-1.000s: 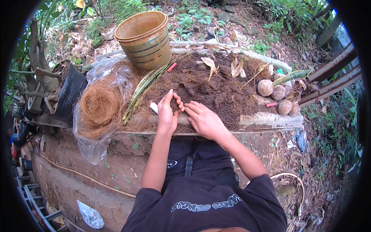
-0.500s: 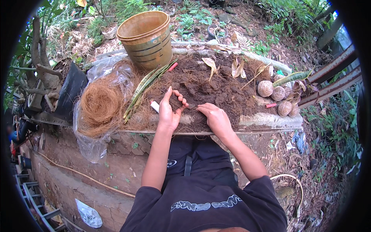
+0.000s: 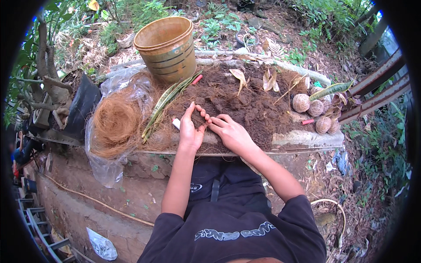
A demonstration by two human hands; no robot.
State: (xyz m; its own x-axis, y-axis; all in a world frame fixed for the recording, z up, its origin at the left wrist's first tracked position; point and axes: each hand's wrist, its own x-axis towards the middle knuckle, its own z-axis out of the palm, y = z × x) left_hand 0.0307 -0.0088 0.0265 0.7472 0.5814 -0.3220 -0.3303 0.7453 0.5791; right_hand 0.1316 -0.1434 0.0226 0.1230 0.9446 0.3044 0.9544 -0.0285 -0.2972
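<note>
My left hand (image 3: pixel 192 131) is palm up and cupped, its fingers curled around a small clump of dark soil (image 3: pixel 198 118). My right hand (image 3: pixel 231 134) comes in from the right, back up, its bent fingers meeting the left fingertips over the clump. Whatever sits under the right fingertips is hidden. Both hands are above the near part of a heap of dark, fibrous soil (image 3: pixel 245 105). Close to the left wrist lies a white thread spool or stick-like piece (image 3: pixel 176 123).
A brown plastic bucket (image 3: pixel 169 57) stands behind. Coconut fibre (image 3: pixel 116 127) lies on clear plastic (image 3: pixel 105 168) at left, beside long green leaves (image 3: pixel 164 103). Several string-wrapped balls (image 3: pixel 301 103), a leaf cutting (image 3: pixel 333 90) and rusty metal bars (image 3: pixel 372 101) are at right.
My right hand has moved left from the soil to the cupped left hand, and its fingers now touch the left ones. The left hand has stayed almost in place.
</note>
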